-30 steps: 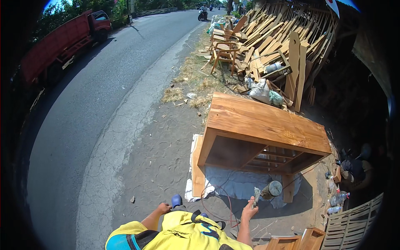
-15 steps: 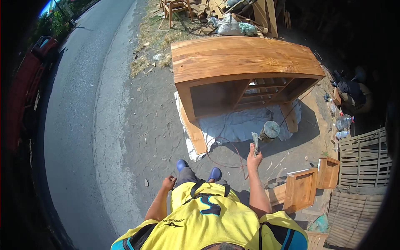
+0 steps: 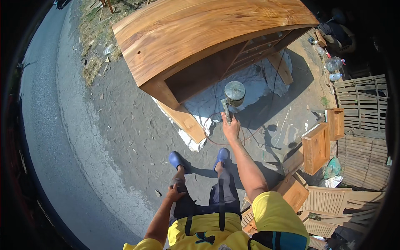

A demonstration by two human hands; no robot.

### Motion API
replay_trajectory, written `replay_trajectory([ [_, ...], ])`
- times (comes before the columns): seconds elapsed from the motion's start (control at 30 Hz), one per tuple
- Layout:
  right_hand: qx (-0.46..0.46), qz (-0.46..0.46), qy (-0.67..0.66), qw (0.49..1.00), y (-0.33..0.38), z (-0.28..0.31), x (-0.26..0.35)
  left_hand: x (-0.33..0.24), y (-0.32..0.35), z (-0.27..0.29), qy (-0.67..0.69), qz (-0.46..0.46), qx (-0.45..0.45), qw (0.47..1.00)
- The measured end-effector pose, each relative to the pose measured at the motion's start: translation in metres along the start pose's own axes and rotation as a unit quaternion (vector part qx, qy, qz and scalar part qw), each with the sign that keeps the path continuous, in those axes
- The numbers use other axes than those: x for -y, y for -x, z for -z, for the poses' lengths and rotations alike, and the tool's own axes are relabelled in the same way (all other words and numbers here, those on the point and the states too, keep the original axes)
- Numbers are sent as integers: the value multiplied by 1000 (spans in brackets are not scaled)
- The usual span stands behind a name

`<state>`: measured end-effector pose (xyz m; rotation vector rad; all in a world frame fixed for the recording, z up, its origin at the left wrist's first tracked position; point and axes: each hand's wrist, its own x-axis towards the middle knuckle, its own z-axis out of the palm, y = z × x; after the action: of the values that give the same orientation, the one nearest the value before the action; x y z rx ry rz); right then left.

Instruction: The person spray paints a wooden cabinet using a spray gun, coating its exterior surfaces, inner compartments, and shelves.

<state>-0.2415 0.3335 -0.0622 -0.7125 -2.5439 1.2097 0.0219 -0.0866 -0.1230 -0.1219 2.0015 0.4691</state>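
My right hand [image 3: 231,127] is closed round the grey handle of a paint spray gun [image 3: 225,110], held out in front of me. The gun's round lidded cup [image 3: 234,92] sits just beyond the fingers, its top smeared grey. A thin reddish hose [image 3: 216,143] loops on the ground below that hand. Beside my left leg, my left hand [image 3: 175,194] rests against the dark trousers near the knee, fingers apart and holding nothing. Ahead stands a varnished wooden cabinet [image 3: 208,33] with open compartments, its legs on a white sheet [image 3: 193,141].
Wooden drawers [image 3: 316,148] lie to the right, near slatted bamboo panels [image 3: 360,104] and slatted wooden pieces [image 3: 325,200]. Plastic bottles [image 3: 334,63] line the far right edge. A paved road [image 3: 54,137] runs along the left, next to grey dirt.
The view has tilted and moved closer to the cabinet. My right arm reaches farther forward with the spray gun, and my left hand has come down onto my leg.
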Motion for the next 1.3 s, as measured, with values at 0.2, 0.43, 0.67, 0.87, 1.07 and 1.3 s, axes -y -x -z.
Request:
replay_trajectory([
  [0.2, -89, 55, 58, 993, -100, -145, -106, -35, -65, 22, -83, 81, -44, 992],
  [0.43, -149, 131, 15, 980, -177, -199, -135, -33, -109, 73, -39, 86, -212, 973],
  [0.67, -134, 129, 83, 979, -247, -265, -196, -66, -164, 83, -34, 27, -321, 946],
  [0.87, -116, 90, 82, 986, -234, -287, -226, -87, -199, 93, -58, -15, -421, 905],
  [1.07, -161, 152, 4, 975, -223, -264, -216, -91, -233, 104, -67, -37, -506, 859],
  [1.3, -164, 154, 15, 974, -232, -266, -221, -86, -260, 114, -89, -79, -521, 845],
])
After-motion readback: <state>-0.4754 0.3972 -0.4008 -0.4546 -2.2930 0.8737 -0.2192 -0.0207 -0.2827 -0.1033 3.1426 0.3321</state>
